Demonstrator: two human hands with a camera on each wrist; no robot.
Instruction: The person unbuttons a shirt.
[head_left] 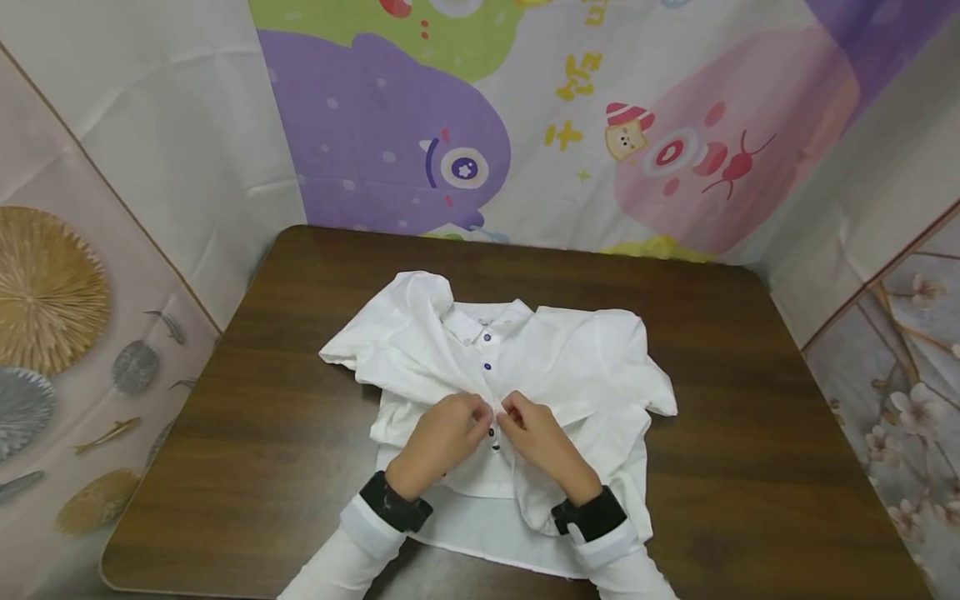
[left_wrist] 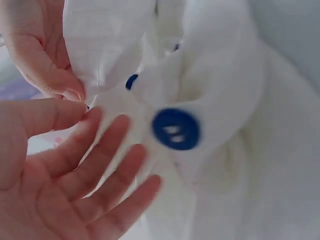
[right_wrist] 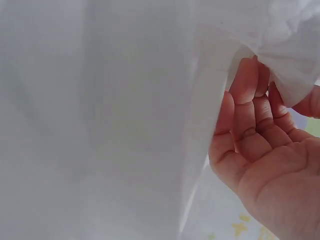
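A white short-sleeved shirt (head_left: 592,358) lies front up on the table, collar away from me, with dark blue buttons (head_left: 487,367) down its placket. My left hand (head_left: 450,429) pinches the placket between thumb and index finger. In the left wrist view its other fingers (left_wrist: 112,175) are spread, and a blue button (left_wrist: 176,129) shows large beside them. Opposite, my right hand (head_left: 543,442) pinches the shirt front, its fingertips close to the left ones. In the right wrist view fabric partly covers the right fingers (right_wrist: 245,90). A dark speck at the left fingertips is too small to identify.
The shirt rests on a dark brown wooden table (head_left: 270,467) with rounded corners. Behind it hangs a cartoon-printed cloth (head_left: 390,125). Patterned panels (head_left: 75,450) stand at both sides. A black band (head_left: 393,502) is strapped round each wrist over a white sleeve.
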